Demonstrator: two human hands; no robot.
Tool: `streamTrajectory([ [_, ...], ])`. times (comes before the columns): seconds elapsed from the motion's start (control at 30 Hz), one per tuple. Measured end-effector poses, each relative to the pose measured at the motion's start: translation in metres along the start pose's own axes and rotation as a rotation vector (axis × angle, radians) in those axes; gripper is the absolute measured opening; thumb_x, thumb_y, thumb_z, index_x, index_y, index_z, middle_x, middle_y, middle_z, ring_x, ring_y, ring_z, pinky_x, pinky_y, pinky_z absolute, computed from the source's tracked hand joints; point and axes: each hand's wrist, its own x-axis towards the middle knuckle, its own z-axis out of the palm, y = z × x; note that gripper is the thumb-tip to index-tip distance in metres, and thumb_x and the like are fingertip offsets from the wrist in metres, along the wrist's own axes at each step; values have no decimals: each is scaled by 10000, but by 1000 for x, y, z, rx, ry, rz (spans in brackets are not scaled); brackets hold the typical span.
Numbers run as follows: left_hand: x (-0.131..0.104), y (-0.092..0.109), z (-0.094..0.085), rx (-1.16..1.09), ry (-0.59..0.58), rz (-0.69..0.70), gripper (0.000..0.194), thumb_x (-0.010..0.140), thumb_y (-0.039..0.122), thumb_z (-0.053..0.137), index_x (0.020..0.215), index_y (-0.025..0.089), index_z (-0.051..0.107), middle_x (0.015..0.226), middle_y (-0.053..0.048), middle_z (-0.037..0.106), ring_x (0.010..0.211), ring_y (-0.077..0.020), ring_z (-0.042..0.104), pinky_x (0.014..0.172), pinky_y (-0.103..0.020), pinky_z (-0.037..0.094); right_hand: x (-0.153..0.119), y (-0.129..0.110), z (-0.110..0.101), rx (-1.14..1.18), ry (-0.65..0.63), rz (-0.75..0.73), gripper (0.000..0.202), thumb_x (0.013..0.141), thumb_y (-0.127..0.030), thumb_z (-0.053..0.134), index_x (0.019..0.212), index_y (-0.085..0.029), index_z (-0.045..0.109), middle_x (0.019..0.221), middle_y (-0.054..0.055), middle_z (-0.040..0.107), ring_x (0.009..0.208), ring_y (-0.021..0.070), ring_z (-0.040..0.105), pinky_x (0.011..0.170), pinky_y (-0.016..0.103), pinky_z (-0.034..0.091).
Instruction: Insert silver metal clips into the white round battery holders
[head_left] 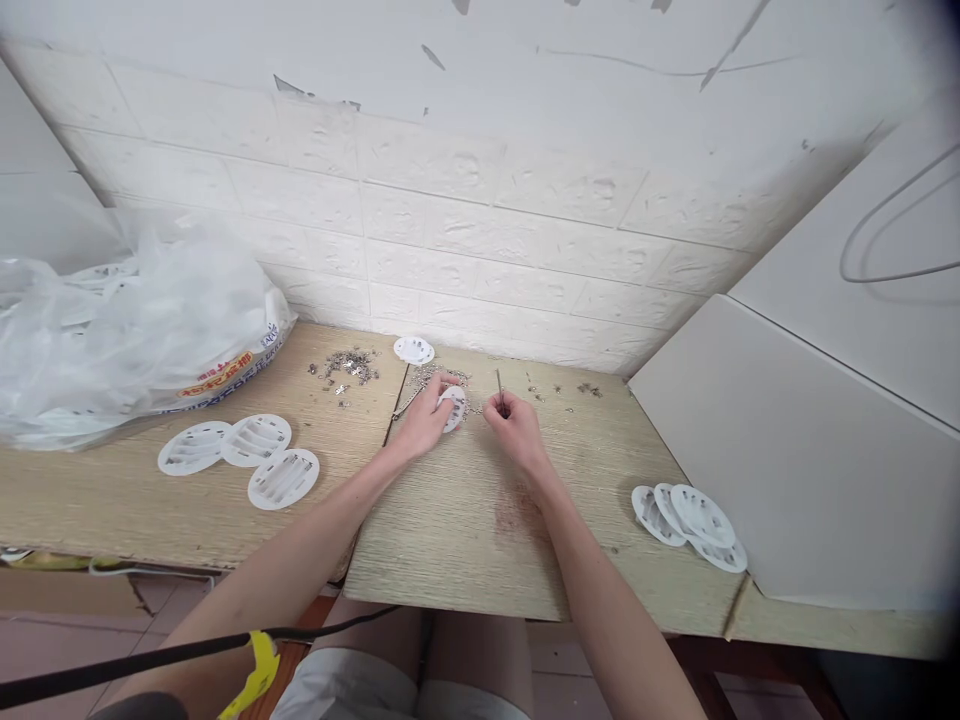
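In the middle of the wooden table, my left hand (428,418) grips a white round plastic disc (452,410) by its edge, tilted up. Just to its right, my right hand (513,420) is closed around a thin dark tool (499,385) whose tip points up and away. A pile of small metal pieces (433,374) lies behind my left hand, partly hidden by it. Another white disc (414,349) rests flat near the wall. More small metal parts (352,367) are heaped to the left, and a few (590,389) lie to the right.
A large clear plastic bag (142,330) of white discs fills the back left. Three discs (283,479) lie in front of it. Several overlapping discs (703,515) sit at the right beside a white panel (810,460). A black cable (187,655) crosses the lower left.
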Motion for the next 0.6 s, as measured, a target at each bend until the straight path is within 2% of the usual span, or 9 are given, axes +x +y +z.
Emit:
streamTrajectory([
  [0.1, 4, -6, -2, -11, 39, -8, 279, 788, 195, 415, 1057, 224, 480, 912, -15, 580, 725, -143, 566, 631, -274, 480, 1, 0, -5, 47, 51, 26, 168, 715, -320, 536, 629, -178, 511, 574, -25, 475, 531, 108, 396, 532, 246, 316],
  [0.23, 5, -6, -3, 145, 62, 50, 193, 758, 180, 460, 923, 193, 558, 882, -13, 611, 814, -164, 565, 761, -298, 450, 0, 0, -4, 62, -22, -13, 234, 758, -393, 548, 697, -170, 586, 619, -7, 531, 567, 121, 435, 571, 259, 346],
  [0.47, -2, 2, 6, 305, 32, 164, 280, 736, 122, 458, 989, 184, 559, 930, -26, 627, 845, -174, 561, 769, -304, 433, 0, 5, 9, 258, 14, -2, 206, 658, -321, 668, 755, -183, 550, 729, 6, 583, 668, 138, 524, 662, 275, 423],
  [0.6, -4, -3, 10, 364, -28, 264, 313, 735, 91, 445, 1020, 182, 535, 982, -43, 604, 903, -181, 554, 800, -312, 433, -2, 3, 12, 242, 34, 16, 224, 624, -304, 683, 752, -185, 543, 750, 16, 605, 676, 147, 547, 674, 290, 442],
])
